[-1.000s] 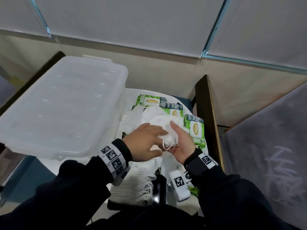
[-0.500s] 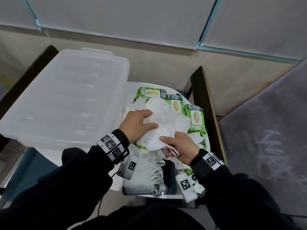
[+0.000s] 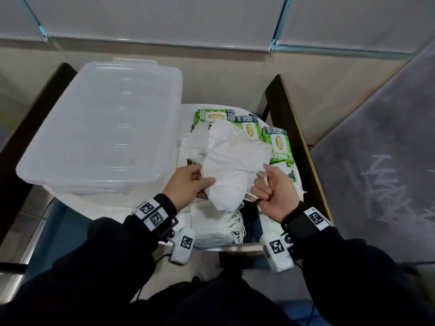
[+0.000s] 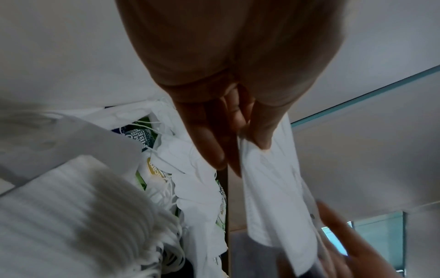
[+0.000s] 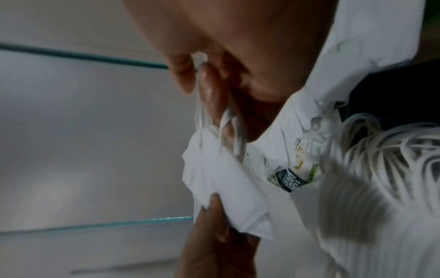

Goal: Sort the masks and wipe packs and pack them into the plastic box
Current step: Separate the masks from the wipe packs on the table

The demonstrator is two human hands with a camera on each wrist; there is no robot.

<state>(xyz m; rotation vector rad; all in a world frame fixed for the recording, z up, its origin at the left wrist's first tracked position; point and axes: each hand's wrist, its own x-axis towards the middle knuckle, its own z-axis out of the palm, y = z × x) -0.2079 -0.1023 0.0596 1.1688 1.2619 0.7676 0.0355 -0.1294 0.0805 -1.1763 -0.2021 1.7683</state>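
Black sleeves (image 3: 113,250); white wristbands (image 3: 150,211) with black square markers; white wrist cameras (image 3: 183,245).

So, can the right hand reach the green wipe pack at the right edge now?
Probably not yet. The right hand is pinching the ear loops of the white mask that both hands hold. The wipe pack lies uncovered just beyond it, so the hand must first let go.
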